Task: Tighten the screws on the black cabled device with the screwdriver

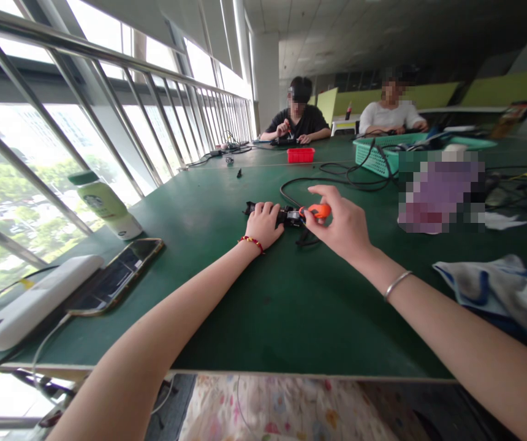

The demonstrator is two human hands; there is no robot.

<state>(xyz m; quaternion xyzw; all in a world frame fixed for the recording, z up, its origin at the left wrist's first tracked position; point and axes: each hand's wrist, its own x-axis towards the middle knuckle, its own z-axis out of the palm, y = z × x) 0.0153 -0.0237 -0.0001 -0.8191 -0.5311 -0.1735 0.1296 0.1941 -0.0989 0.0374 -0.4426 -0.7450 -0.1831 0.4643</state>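
A black device [293, 217] with a cable lies on the green table, in front of me. My left hand [265, 226] rests over its left part, fingers bent down around it. At the device's right end is an orange-handled tool [318, 211]. My right hand [341, 220] has the orange handle between thumb and fingers, with the index finger curved above it. The tool's tip is too small to make out against the device.
A bottle [105, 205], a phone [119, 275] and a white power strip [38, 300] are at the left. Further back stand a red box [301, 155] and a green basket [376, 158]. A cloth [497, 285] lies right. Two people sit across the table.
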